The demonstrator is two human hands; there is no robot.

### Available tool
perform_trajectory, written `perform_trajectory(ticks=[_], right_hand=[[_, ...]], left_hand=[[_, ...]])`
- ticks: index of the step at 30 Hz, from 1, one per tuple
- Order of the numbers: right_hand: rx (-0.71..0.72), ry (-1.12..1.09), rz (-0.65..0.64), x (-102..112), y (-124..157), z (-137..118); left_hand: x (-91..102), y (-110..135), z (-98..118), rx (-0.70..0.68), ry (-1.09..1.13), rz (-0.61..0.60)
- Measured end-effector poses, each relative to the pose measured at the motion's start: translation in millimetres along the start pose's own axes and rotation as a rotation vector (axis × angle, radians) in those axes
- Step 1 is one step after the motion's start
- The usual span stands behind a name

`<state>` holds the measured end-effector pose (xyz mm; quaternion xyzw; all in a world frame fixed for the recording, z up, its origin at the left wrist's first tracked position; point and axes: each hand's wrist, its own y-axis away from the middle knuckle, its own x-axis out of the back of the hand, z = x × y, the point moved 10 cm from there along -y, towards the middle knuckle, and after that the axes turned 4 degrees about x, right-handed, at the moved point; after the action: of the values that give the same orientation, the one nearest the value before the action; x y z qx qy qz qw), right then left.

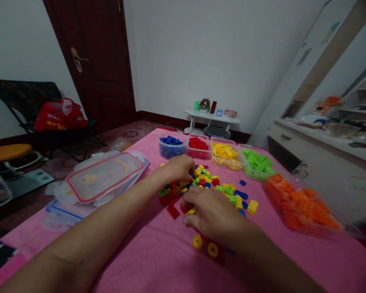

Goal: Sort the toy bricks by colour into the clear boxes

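Observation:
A mixed pile of small toy bricks (205, 175) in red, yellow, green and blue lies on the pink cloth. My left hand (181, 166) reaches over its far left part, fingers curled down into the bricks; whatever they hold is hidden. Closer to me, my right hand (207, 209) has its thumb and fingers bent around a red brick (184, 206) at the pile's near edge. Beneath that hand stands a partly covered red piece with yellow wheels (212, 250). A flat red brick (173, 211) lies just left of the right fingertips.
Clear tubs of blue (171, 148), red (199, 147), yellow (226, 154), green (258, 162) and orange bricks (301, 203) curve along the table's far and right sides. Stacked plastic lids (105, 177) lie at left. Loose blue round pieces (242, 183) sit right of the pile.

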<state>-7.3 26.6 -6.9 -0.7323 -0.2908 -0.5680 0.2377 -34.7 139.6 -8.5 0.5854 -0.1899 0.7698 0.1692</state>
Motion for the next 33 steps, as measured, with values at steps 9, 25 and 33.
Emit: perform_trajectory(ticks=[9, 25, 33], right_hand=[[0.280, 0.180, 0.099, -42.6, -15.4, -42.2], [0.172, 0.082, 0.125, -35.1, -17.0, -34.3], [0.323, 0.173, 0.104, -49.1, -19.8, -46.0]], left_hand=[[-1.1, -0.9, -5.4, 0.010, 0.064, -0.015], [3.2, 3.1, -50.5, 0.148, -0.128, -0.230], [0.0, 6.2, -38.5, 0.126, -0.125, -0.238]])
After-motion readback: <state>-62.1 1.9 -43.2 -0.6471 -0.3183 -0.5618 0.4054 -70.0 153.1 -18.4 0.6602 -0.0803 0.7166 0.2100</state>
